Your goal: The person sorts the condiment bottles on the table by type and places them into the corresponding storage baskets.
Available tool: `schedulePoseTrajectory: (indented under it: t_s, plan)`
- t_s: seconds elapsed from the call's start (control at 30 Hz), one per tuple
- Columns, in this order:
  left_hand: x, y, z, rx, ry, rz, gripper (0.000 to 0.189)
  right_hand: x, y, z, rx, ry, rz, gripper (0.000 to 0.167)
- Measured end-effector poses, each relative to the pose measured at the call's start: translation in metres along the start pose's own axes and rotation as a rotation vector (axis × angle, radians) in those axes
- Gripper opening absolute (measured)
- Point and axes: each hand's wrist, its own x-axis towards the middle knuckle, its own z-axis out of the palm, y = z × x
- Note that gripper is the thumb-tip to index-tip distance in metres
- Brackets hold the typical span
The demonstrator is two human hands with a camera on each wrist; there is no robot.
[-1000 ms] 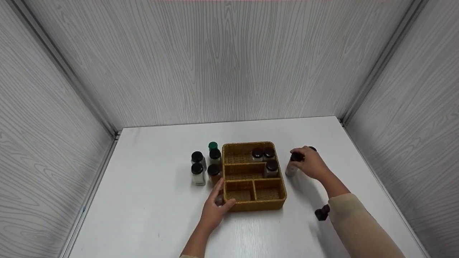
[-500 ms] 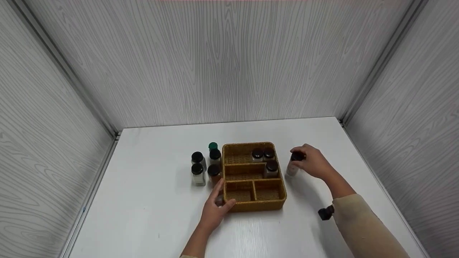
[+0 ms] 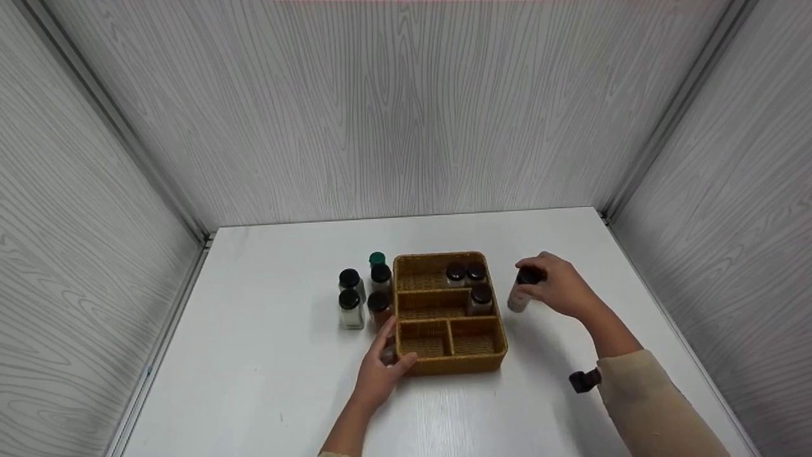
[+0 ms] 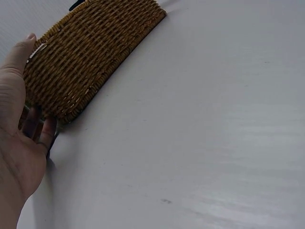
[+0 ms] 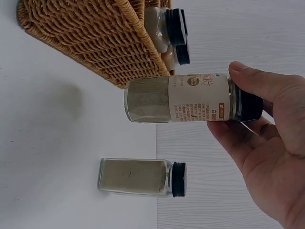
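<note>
Jar [image 5: 193, 98] above table [image 3: 273, 387] between walls [image 3: 76, 241]

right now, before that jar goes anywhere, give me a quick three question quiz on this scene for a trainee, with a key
1. By which end does the right hand hold the jar?
2. True or false: the left hand touches the basket.
3. What colour lid has the rearmost jar left of the basket? a) red b) green c) white

Key:
1. The end with the black lid.
2. True.
3. b
</note>
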Motion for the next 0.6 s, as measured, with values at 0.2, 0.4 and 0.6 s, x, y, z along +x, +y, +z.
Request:
schedulePoseTrajectory:
  t_s: [0.2, 0.4, 0.6]
  plan:
    - [-0.001, 0.000, 0.000, -0.005, 0.004, 0.007, 0.085, -0.006, -0.010, -0.004, 0.003, -0.011, -0.017, 0.046]
    - [-0.002, 0.001, 0.000, -0.012, 0.000, 0.009, 0.084, -0.012, -0.021, -0.006, 0.017, -0.029, -0.026, 0.046]
    - [-0.002, 0.001, 0.000, -0.015, -0.001, 0.004, 0.083, -0.015, -0.029, -0.007, 0.018, -0.041, -0.044, 0.047]
